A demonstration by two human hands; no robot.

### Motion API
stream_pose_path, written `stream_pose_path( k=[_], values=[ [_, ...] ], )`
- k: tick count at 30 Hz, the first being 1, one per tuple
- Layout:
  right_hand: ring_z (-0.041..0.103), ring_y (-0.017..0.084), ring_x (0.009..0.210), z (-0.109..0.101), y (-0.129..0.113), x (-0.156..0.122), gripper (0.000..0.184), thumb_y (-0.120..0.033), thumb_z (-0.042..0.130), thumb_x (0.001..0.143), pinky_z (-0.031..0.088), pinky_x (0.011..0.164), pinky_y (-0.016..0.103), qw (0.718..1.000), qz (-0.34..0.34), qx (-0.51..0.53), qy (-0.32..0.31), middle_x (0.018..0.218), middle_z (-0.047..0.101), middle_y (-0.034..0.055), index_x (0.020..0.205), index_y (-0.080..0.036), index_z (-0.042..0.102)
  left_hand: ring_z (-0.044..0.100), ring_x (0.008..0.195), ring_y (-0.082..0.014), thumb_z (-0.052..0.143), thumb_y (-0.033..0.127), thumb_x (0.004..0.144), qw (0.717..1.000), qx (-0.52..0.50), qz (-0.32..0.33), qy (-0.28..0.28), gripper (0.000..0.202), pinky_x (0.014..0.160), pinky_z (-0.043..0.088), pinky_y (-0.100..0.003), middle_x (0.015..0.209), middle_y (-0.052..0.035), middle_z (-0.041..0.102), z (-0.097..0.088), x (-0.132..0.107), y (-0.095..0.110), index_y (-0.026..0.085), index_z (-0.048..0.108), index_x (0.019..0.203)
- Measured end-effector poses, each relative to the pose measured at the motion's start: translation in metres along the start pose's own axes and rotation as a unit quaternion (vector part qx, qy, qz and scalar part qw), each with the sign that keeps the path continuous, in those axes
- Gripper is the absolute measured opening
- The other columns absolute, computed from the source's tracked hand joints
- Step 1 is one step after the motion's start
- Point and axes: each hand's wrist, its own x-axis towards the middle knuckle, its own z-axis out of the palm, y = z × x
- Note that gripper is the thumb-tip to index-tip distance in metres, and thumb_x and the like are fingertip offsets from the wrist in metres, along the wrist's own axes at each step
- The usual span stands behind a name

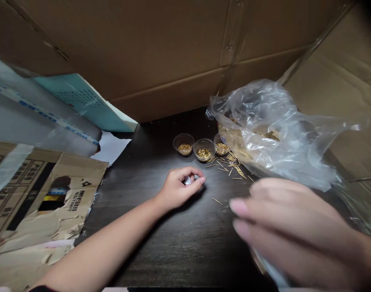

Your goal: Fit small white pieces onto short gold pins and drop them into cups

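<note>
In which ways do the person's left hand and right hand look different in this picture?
Sharpness: the left hand is fairly clear, while the right hand is blurred.
Size in view: the right hand looks much larger, apparently closer to the camera; the left hand looks smaller.
Place: the left hand is below the clear cups in the picture, the right hand below the plastic bag.
Both are bare, with curled fingers.

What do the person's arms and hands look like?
The left hand and right hand are ungloved. The bare left forearm wears no watch; a black sleeve edge shows at bottom left. The right hand is blurred, hiding finer detail.
</note>
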Motion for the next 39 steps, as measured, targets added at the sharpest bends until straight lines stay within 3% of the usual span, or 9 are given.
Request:
stream_pose_path(
  k=[1,4,8,17,23,26,29,32,39],
  values=[
    [0.07,0.016,0.075,0.012,0.014,0.0,0.016,-0.023,0.06,0.095,0.058,0.067,0.033,0.999,-0.044,0.0,0.002,0.097,0.078,0.0041,0.1,-0.026,0.075,0.043,0.052,-0.0057,0.069,0.032,0.086,1.0,-0.009,-0.008,-0.008,0.02,0.051,0.033,-0.017,0.057,0.004,0.053,0.0,-0.001,0.001,0.012,0.072,0.084],
    [0.07,0.018,0.078,0.055,0.05,-0.008,0.02,-0.017,0.061,0.093,0.056,0.065,0.031,0.997,-0.073,-0.037,0.003,0.094,0.075,0.0094,0.11,-0.015,0.07,0.04,0.053,-0.0061,0.068,0.034,0.085,0.998,-0.046,-0.042,-0.021,0.022,0.052,0.033,-0.018,0.058,0.0048,0.05,0.0,-0.004,0.002,0.013,0.071,0.085],
    [0.069,0.019,0.076,0.086,0.068,-0.024,0.025,-0.016,0.063,0.091,0.054,0.063,0.031,0.994,-0.105,-0.02,-0.004,0.093,0.075,0.0111,0.116,-0.012,0.067,0.038,0.054,-0.0073,0.07,0.043,0.084,0.989,-0.105,-0.096,-0.039,0.029,0.053,0.031,-0.02,0.058,0.0056,0.047,0.0,-0.006,0.001,0.014,0.071,0.089],
    [0.059,0.019,0.066,0.086,0.067,-0.025,0.011,-0.016,0.06,0.09,0.049,0.059,0.032,0.988,-0.126,-0.085,-0.008,0.081,0.07,0.0104,0.1,-0.013,0.063,0.036,0.056,-0.0066,0.074,0.044,0.083,0.963,-0.214,-0.142,-0.077,0.031,0.051,0.027,-0.02,0.061,0.0054,0.046,0.003,-0.009,0.004,0.014,0.067,0.086],
    [0.06,0.018,0.072,0.088,0.07,-0.027,0.01,-0.013,0.058,0.089,0.052,0.062,0.031,0.999,-0.042,-0.013,0.014,0.085,0.065,0.0088,0.098,-0.016,0.06,0.039,0.052,-0.0063,0.066,0.043,0.089,0.866,-0.454,-0.18,-0.106,0.035,0.047,0.043,-0.022,0.08,0.0021,0.055,0.012,-0.008,0.001,0.018,0.056,0.111],
    [0.059,0.017,0.071,0.088,0.07,-0.025,0.014,-0.008,0.058,0.088,0.051,0.062,0.029,0.998,0.012,0.045,0.047,0.082,0.062,0.0062,0.098,-0.018,0.058,0.051,0.055,-0.0075,0.066,0.04,0.092,0.869,-0.456,-0.16,-0.105,0.035,0.055,0.05,-0.024,0.092,-0.0036,0.067,0.013,-0.007,-0.003,0.02,0.049,0.115],
    [0.057,0.016,0.071,0.088,0.066,-0.023,0.016,-0.006,0.058,0.088,0.05,0.061,0.029,0.993,0.038,0.093,0.058,0.081,0.06,0.0051,0.099,-0.018,0.058,0.061,0.062,-0.0098,0.069,0.039,0.091,0.868,-0.452,-0.172,-0.109,0.031,0.062,0.051,-0.023,0.088,-0.0037,0.071,0.013,-0.006,-0.003,0.019,0.049,0.107],
    [0.056,0.016,0.07,0.088,0.061,-0.024,0.016,-0.006,0.059,0.088,0.049,0.061,0.029,0.992,0.05,0.109,0.05,0.08,0.06,0.0049,0.098,-0.018,0.058,0.061,0.064,-0.0091,0.074,0.04,0.087,0.872,-0.439,-0.193,-0.1,0.031,0.062,0.049,-0.022,0.078,-0.0008,0.067,0.013,-0.007,0.0,0.017,0.056,0.097],
    [0.056,0.016,0.07,0.089,0.058,-0.025,0.014,-0.007,0.058,0.089,0.049,0.061,0.03,0.992,0.045,0.113,0.039,0.079,0.06,0.0045,0.096,-0.019,0.058,0.054,0.061,-0.0066,0.083,0.038,0.078,0.89,-0.401,-0.209,-0.052,0.032,0.059,0.045,-0.022,0.077,0.0009,0.063,0.013,-0.007,0.003,0.013,0.066,0.09]
  ],
)
